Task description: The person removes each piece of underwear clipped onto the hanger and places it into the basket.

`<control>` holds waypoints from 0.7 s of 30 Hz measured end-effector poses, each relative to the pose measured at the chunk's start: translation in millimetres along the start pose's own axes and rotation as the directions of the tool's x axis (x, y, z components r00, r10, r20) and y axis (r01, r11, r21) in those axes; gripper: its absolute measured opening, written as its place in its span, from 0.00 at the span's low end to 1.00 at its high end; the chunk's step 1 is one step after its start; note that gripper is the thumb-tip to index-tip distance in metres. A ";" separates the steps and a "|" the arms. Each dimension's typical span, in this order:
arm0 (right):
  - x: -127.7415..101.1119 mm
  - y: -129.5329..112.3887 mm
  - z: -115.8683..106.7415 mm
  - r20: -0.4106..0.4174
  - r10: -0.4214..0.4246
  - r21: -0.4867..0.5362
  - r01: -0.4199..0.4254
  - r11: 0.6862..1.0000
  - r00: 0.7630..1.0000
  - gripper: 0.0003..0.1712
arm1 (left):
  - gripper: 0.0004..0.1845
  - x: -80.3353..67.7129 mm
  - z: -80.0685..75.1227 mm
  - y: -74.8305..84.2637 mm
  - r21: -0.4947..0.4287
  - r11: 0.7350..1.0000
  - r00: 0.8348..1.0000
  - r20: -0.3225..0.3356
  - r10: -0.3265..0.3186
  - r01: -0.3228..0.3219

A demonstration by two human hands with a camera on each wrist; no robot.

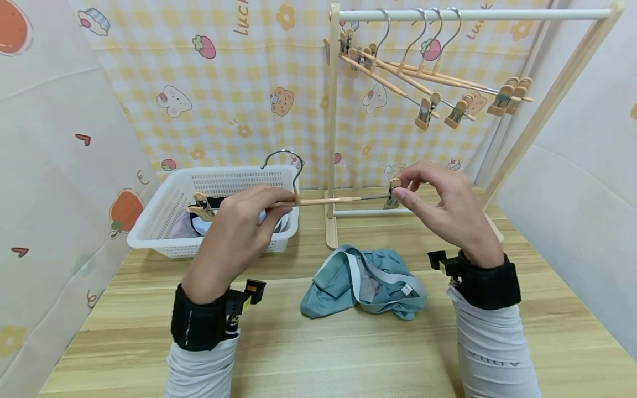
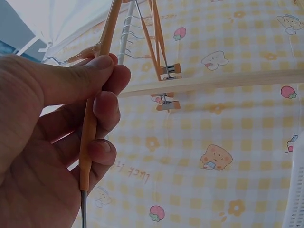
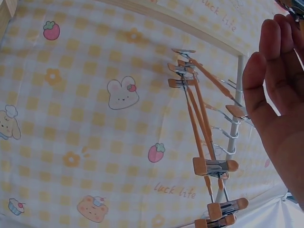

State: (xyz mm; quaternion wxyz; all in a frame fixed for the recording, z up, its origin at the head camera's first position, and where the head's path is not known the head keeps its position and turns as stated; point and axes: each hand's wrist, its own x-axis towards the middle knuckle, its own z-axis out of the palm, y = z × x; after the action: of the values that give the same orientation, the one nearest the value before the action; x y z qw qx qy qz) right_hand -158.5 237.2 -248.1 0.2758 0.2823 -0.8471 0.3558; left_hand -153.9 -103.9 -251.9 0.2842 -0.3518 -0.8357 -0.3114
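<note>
My left hand [image 1: 241,235] grips the wooden bar of a clip hanger [image 1: 328,201] just left of its metal hook, which points up. In the left wrist view, thumb and fingers wrap round that bar [image 2: 87,137]. At the bar's other end my right hand [image 1: 445,207] pinches the clip [image 1: 392,196] between thumb and fingers. The hanger's left clip [image 1: 201,207] shows past my left hand, over the basket. Below the hanger, teal underpants [image 1: 333,296] with a pale waistband lie crumpled on the table. The right wrist view catches only part of my right hand [image 3: 280,90], at its edge.
A white plastic basket [image 1: 144,243] with folded cloth stands at the left. Behind, a wooden rack [image 1: 331,138] with a white rail [image 1: 478,15] carries several clip hangers [image 1: 393,88]. A patterned curtain [image 1: 239,83] closes off the back of the wooden table [image 1: 288,354].
</note>
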 end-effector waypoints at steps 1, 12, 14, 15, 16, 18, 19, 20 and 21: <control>0.0 -0.7 -0.3 0.003 0.010 -0.005 -0.010 1.000 1.000 0.06 | 0.08 0.2 0.3 0.2 0.001 1.000 1.000 0.002 -0.003 0.003; -0.1 -2.7 -2.9 0.016 0.005 -0.062 -0.004 0.998 1.000 0.16 | 0.08 0.8 6.5 1.5 0.016 1.000 1.000 0.023 -0.010 0.010; 0.0 -4.9 -1.5 0.011 -0.015 -0.075 0.015 0.997 1.000 0.18 | 0.07 0.7 8.1 2.2 0.018 1.000 1.000 0.022 0.000 0.000; 0.3 -6.4 -0.3 0.007 -0.032 -0.084 0.032 0.996 0.999 0.19 | 0.07 0.7 8.9 2.8 0.019 1.000 1.000 0.023 0.005 -0.006; 0.4 -8.4 1.0 0.007 -0.048 -0.097 0.048 0.994 0.999 0.20 | 0.07 0.8 9.9 3.5 0.021 1.000 1.000 0.026 0.008 -0.008; 1.0 -13.1 4.9 0.012 -0.087 -0.119 0.088 0.989 0.996 0.20 | 0.08 1.0 12.1 4.5 0.024 1.000 0.999 0.032 0.017 -0.018; 1.0 -16.0 7.3 0.015 -0.105 -0.130 0.106 0.986 0.994 0.20 | 0.08 1.1 13.3 4.8 0.026 0.999 0.999 0.032 0.026 -0.027; 0.9 -18.9 9.7 0.021 -0.118 -0.138 0.120 0.983 0.993 0.20 | 0.08 1.4 14.4 5.2 0.025 0.999 0.999 0.035 0.031 -0.032; 0.8 -22.0 12.3 0.029 -0.133 -0.145 0.136 0.980 0.991 0.20 | 0.08 1.5 15.4 5.6 0.024 0.999 0.999 0.039 0.035 -0.036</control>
State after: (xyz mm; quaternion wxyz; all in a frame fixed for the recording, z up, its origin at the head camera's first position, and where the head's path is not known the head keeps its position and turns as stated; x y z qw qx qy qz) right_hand -147.5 214.7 -245.0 0.3110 0.3214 -0.8526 0.2703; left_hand -154.5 -89.0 -259.0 0.2779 -0.3690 -0.8384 -0.2893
